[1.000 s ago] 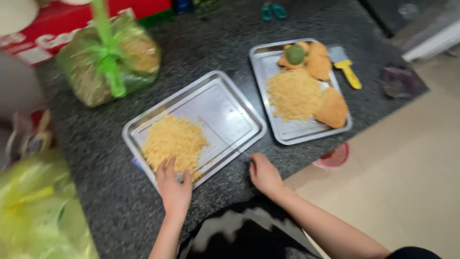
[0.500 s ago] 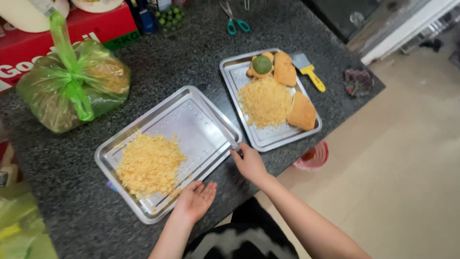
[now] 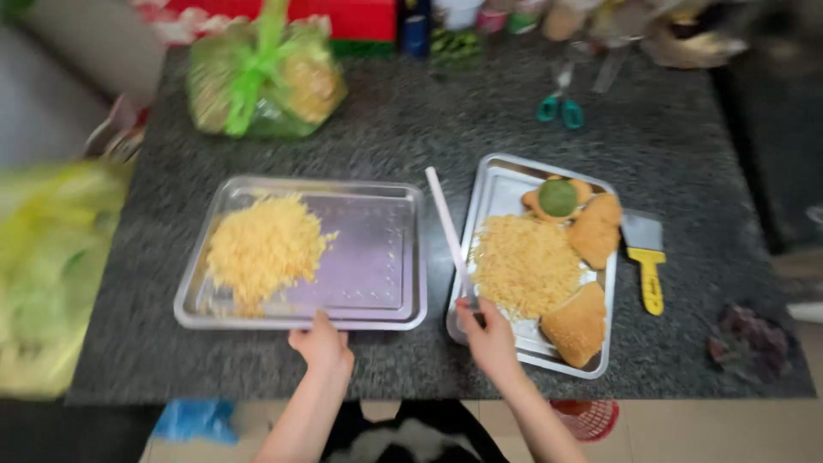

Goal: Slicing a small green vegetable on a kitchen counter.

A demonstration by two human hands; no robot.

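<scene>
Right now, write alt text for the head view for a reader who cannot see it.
A person's left hand grips the near rim of a metal tray holding grated yellow shreds, while the right hand holds a long pale stick over a second tray of shreds and breaded pieces, all on a dark speckled counter.

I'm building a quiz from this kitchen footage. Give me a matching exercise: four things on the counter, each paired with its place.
Things:
1. left hand
2. scissors
3. scraper
4. green bag

Places:
A. right of the right tray
B. far left of the counter
C. near edge of the left tray
D. far side, behind the right tray

Pairs: 1-C, 2-D, 3-A, 4-B
</scene>
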